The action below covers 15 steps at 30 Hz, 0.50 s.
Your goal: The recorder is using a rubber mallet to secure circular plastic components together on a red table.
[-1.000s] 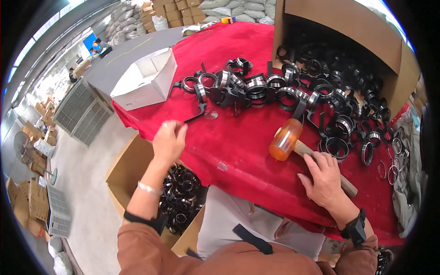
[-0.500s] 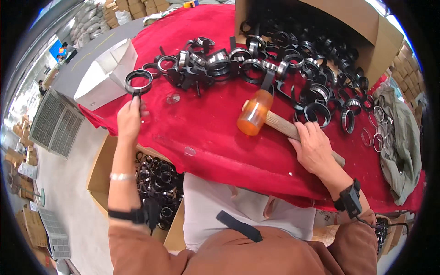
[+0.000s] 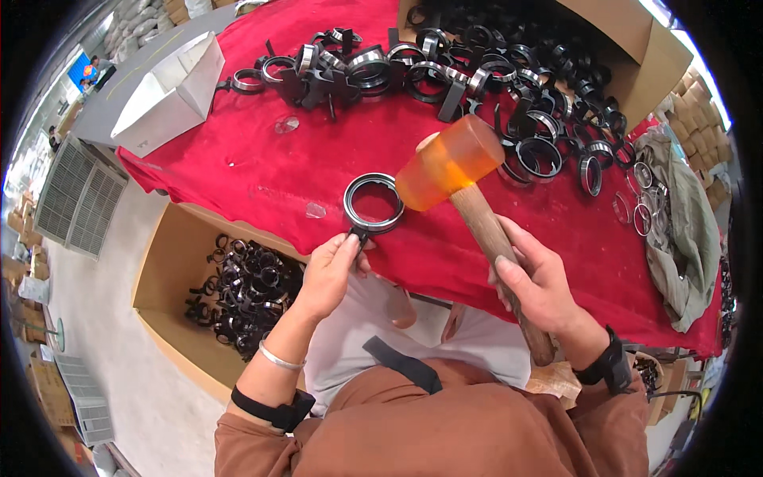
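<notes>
My left hand [image 3: 332, 274] pinches the short stem of a black ring-shaped part [image 3: 350, 208], its round opening facing up over the table's near edge. A silvery band lines the inside of that ring. In my right hand [image 3: 536, 278] is a mallet [image 3: 451, 163] with a translucent orange head and a wooden handle, my fingers wrapped around the handle. The mallet is raised, its head just right of the ring; whether the two touch I cannot tell. Past both hands, a heap of similar black ring parts [image 3: 369, 70] lies on the red cloth [image 3: 270, 171].
A tipped cardboard box [image 3: 592, 28] of black parts stands at the far right, a white carton [image 3: 171, 95] at the far left. Loose thin metal rings [image 3: 642, 219] lie by a grey-green cloth [image 3: 675, 230]. Below the table's left edge sits an open box [image 3: 179, 334] holding more parts.
My left hand has brought the ring part from beside the white carton rightward and nearer to me. The mallet, lying low over the cloth before, is now lifted with its head turned upward.
</notes>
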Available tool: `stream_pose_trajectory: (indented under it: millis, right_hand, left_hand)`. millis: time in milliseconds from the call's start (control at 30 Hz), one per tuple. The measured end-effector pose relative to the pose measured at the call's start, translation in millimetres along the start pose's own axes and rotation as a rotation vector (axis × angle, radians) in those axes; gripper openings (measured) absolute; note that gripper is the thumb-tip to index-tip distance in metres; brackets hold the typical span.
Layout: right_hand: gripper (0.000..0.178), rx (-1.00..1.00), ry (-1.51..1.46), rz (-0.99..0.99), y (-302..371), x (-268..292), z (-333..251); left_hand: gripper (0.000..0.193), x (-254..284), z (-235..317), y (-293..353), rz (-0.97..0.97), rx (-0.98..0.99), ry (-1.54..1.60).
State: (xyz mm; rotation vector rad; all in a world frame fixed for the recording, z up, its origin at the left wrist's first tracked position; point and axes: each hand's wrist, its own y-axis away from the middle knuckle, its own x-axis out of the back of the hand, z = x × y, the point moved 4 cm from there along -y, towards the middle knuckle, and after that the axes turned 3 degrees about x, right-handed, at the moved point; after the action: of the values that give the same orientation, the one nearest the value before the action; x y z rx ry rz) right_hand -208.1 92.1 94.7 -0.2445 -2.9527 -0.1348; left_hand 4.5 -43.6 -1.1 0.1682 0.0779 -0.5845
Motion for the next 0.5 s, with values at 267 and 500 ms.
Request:
stream_pose_trajectory:
  millis: [267,500]
  right_hand:
    - [0.060,0.471,0.763,-0.087,21.8,-21.4,2.1]
    - [0.056,0.619,0.687,-0.023,8.1,-24.7,-34.1]
  left_hand:
    - [0.030,3.1,-1.8,-1.0,0.010,-0.029,-0.034]
    - [0.033,1.8,1.2,2.4,-0.041,0.001,0.046]
